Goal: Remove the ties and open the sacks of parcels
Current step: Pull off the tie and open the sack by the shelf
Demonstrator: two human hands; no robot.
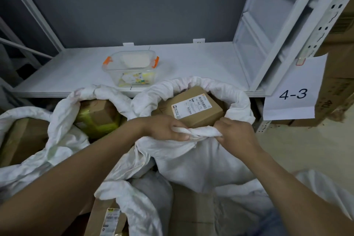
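Looking down from the head camera, you are holding the near rim of the right-hand sack (239,101), whose mouth stands wide with no tie visible on it. Your left grip (168,130) is clenched round a bunched strip of the white cloth, and your right grip (234,133) is clenched on the same strip just beside it, so the twisted hem (203,132) runs side to side between the two, its long axis across your body. What matters for the next move is that the mouth lies away from you, beyond both grips: the labelled brown box (193,109) sits inside just past the hem, close against it, and the far rim curls up near the edge of the shelf (191,59). By my reading, rolling or pushing the hem down and toward yourself would widen the opening, and since the grips sit level and equally near, neither one leads. To your left a second sack (63,113) is open too, showing a parcel with green tape (95,119), and a third sack (23,112) lies at the far left edge. On the shelf behind stands a clear container (132,67) with orange clips; whether the yellow bits in it are ties I cannot tell
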